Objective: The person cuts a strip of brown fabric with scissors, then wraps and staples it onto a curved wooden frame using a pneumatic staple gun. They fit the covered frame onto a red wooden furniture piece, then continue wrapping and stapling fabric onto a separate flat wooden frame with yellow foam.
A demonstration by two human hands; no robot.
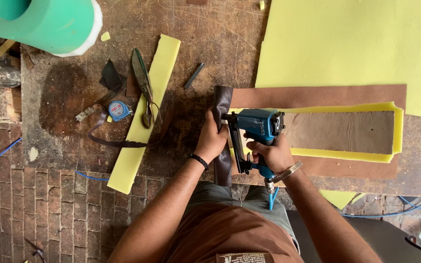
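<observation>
The right hand has its grip closed fully round the handle of a blue pneumatic staple gun, whose long dark magazine runs toward the person and whose nose meets the left end of a flat wooden board. The board, with rough grey-brown grain, lies on a thin layer of yellow foam that shows as a soft border around it, and both rest on a sheet of matte brown leather. The left hand, a black band on its wrist, clamps its grip on the dark folded edge of leather, pulling it up over the board's end just beside the gun. All this sits at the near edge of a scarred, stained wooden desk. Further left lie a long strip of yellow foam, a pair of metal shears across it, and a small blue tape measure. A large yellow foam sheet covers the far right corner.
</observation>
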